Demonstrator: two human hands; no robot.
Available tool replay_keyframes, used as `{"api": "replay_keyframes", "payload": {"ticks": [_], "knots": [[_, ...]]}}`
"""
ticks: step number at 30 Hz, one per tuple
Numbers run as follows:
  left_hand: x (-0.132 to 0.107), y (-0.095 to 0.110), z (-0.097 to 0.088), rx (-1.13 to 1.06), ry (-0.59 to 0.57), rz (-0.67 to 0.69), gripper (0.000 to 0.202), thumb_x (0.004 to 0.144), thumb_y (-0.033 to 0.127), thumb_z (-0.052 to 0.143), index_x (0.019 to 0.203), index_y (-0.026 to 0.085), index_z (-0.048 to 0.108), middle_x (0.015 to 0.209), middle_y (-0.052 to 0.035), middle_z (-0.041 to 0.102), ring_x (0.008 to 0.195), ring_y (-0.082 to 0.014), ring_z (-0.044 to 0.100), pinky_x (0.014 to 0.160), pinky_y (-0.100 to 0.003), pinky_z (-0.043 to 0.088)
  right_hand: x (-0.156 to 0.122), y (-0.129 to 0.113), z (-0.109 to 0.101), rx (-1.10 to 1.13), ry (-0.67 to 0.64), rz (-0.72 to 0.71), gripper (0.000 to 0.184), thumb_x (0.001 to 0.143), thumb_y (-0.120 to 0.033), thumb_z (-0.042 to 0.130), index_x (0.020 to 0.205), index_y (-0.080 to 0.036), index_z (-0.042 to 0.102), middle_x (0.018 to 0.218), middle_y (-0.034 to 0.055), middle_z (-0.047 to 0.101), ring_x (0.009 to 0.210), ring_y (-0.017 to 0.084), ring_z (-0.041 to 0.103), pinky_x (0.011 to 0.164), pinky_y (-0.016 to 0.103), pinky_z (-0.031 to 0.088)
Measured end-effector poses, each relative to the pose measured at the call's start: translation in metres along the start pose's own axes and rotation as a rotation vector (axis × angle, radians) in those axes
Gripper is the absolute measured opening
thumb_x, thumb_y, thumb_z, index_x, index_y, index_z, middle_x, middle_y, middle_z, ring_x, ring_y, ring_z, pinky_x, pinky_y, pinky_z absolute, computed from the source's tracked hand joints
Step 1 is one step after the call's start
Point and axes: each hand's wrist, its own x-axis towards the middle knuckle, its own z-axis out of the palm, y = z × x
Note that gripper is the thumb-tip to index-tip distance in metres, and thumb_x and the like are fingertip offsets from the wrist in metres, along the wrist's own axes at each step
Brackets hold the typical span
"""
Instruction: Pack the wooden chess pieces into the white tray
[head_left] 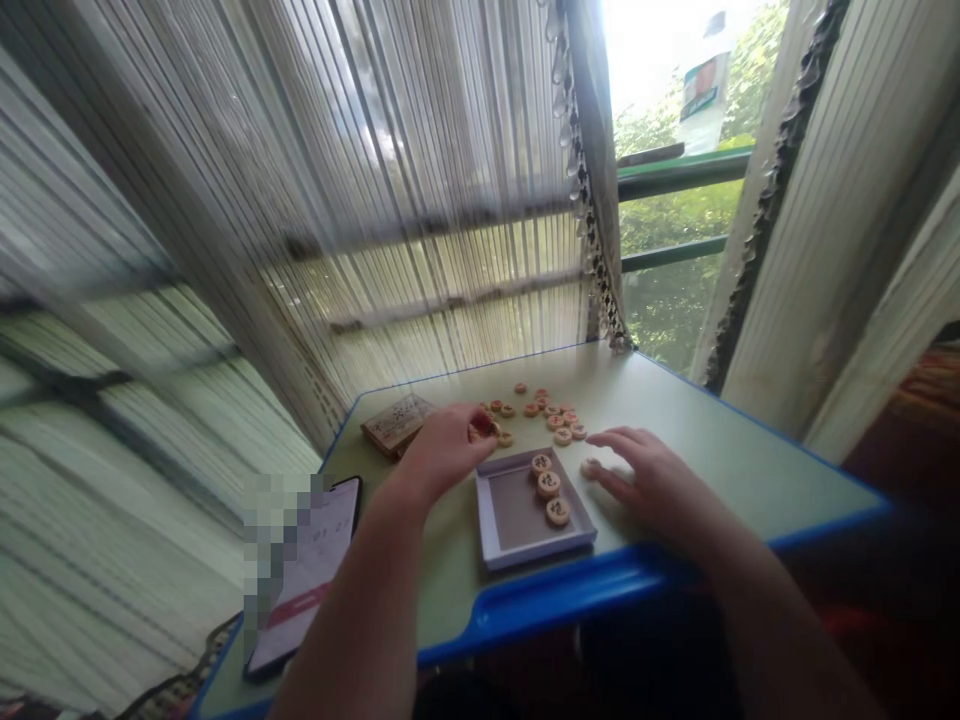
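Note:
Round wooden Chinese chess pieces (pixel 555 422) with carved characters lie scattered on the table beyond a shallow open cardboard tray (pixel 491 520). Inside the tray, 3 pieces (pixel 548 485) form a line along its right side. My left hand (pixel 448 438) is at the tray's far left corner, its fingers curled round pieces at the fingertips; how many is hidden. To the right of the tray, my right hand (pixel 645 470) has its fingers apart. A single piece (pixel 589 468) is at its thumb tip, apparently touching it.
A wooden-looking box lid with printed characters (pixel 397 420) lies behind my left hand. A phone (pixel 307 580) rests at the table's left edge. The pale table (pixel 787 490) has a raised blue rim. Curtains (pixel 450 250) hang behind it, and a bottle (pixel 705 90) stands at the window.

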Motion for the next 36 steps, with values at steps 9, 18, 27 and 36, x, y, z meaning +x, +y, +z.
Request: {"api": "replay_keyframes", "payload": {"ticks": [9,18,27,36], "knots": [[-0.001,0.019,0.027,-0.685,-0.263,0.107,0.031,0.066,0.033,0.069,0.087,0.013,0.061,0.076,-0.0032,0.061,0.062,-0.0087,0.053,0.055,-0.021,0.041,0.002,-0.032,-0.007,0.260,0.229,-0.234,0.026,0.081,-0.023,0.056,0.106,-0.024,0.060,0.097,0.0066,0.064,0.094,0.020,0.057,0.081,0.037,0.050],[-0.003,0.026,0.030,-1.004,-0.408,0.098,0.030,0.060,0.025,0.075,0.083,0.011,0.060,0.073,-0.0017,0.062,0.066,-0.0088,0.056,0.062,-0.022,0.044,0.004,-0.039,-0.007,0.333,0.245,-0.338,0.018,0.080,-0.020,0.059,0.097,-0.024,0.064,0.091,0.0055,0.065,0.086,0.017,0.059,0.074,0.032,0.052],[-0.004,0.032,0.023,-0.999,-0.415,0.007,0.034,0.062,0.029,0.074,0.090,0.012,0.067,0.071,-0.0032,0.065,0.054,-0.0060,0.053,0.049,-0.018,0.042,0.003,-0.041,-0.008,0.356,0.287,-0.292,0.018,0.081,-0.020,0.056,0.097,-0.024,0.064,0.092,0.0062,0.068,0.086,0.018,0.061,0.076,0.035,0.053],[-0.007,0.035,0.018,-0.908,-0.454,0.009,0.034,0.063,0.033,0.072,0.090,0.013,0.070,0.068,-0.0047,0.067,0.046,-0.0054,0.048,0.044,-0.019,0.038,0.001,-0.043,-0.009,0.325,0.298,-0.305,0.016,0.077,-0.021,0.062,0.092,-0.023,0.063,0.087,0.0042,0.069,0.080,0.017,0.062,0.073,0.033,0.053]]}}
